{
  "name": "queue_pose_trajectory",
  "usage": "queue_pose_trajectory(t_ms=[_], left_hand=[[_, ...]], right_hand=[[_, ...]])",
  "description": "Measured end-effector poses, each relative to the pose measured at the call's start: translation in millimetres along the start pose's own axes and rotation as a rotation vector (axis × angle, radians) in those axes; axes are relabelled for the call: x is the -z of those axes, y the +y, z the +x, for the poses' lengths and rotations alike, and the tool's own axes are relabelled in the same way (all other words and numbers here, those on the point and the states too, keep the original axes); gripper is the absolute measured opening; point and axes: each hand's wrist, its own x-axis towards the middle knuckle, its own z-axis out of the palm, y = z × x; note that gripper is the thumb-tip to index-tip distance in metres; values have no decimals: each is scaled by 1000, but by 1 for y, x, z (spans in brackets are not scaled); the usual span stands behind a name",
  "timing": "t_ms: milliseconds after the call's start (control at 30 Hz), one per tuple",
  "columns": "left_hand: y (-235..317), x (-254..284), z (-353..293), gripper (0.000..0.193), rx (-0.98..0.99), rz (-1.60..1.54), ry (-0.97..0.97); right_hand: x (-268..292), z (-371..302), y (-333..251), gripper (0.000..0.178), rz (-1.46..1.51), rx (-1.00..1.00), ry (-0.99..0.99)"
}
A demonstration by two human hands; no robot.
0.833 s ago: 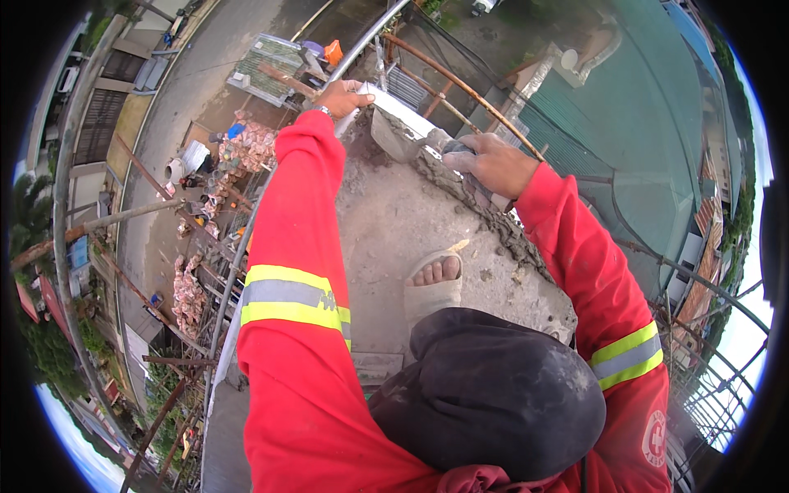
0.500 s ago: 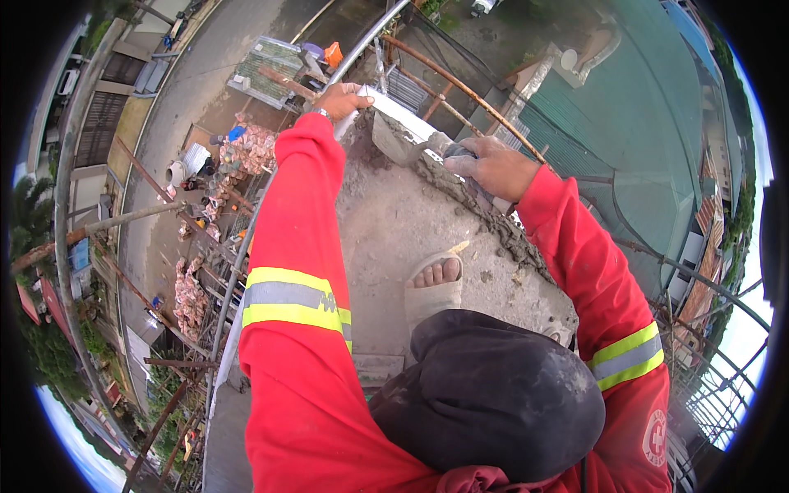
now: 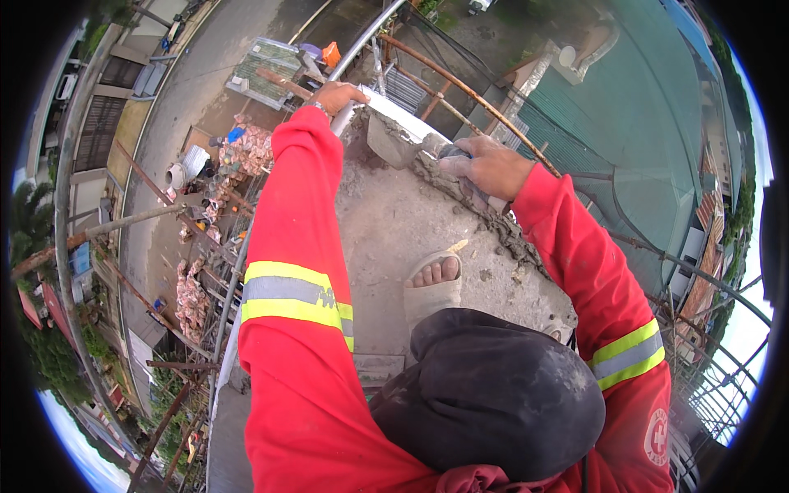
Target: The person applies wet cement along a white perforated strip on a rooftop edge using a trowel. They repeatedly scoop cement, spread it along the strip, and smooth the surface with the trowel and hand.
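My left hand point(image 3: 337, 97) is closed around the far left corner of a long white strip point(image 3: 404, 117) that runs along the ledge's edge. My right hand point(image 3: 495, 168) grips a trowel by its handle, mostly hidden under the fingers. The trowel's grey, mortar-smeared blade point(image 3: 389, 141) points left and lies against the inner side of the strip, close to my left hand. A rough ridge of wet mortar point(image 3: 503, 228) follows the edge from the blade down to the right, passing beneath my right hand.
My sandalled foot point(image 3: 436, 275) stands on the concrete ledge point(image 3: 370, 218), among mortar crumbs. Rusty scaffold pipes point(image 3: 448, 70) cross beyond the edge and on both sides. Far below lie a road point(image 3: 177, 107), pinkish sacks point(image 3: 246, 152) and a green roof point(image 3: 608, 123).
Both hands and the trowel blade have shifted very slightly to the left. My grips on the strip and the trowel look the same.
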Motion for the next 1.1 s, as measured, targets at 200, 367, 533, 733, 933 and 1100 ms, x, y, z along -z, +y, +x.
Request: queue_pose_trajectory(t_ms=[200,367,533,733,933,1100], left_hand=[[-1,-1,0,24,-3,0,18],[-1,-3,-4,25,-56,-5,20],[2,-2,-7,24,-54,19,9],[6,-4,-14,23,-80,-32,24],[8,-4,-15,21,-71,-54,4],[5,-3,-13,21,-90,-50,-12]], right_hand=[[-3,7,2,41,-82,120,78],[3,10,4,44,-7,-20,-35],[3,7,6,42,-44,104,-15],[1,14,10,42,-130,5,-12],[1,20,16,42,21,35,-11],[3,22,17,40,51,10,-41]])
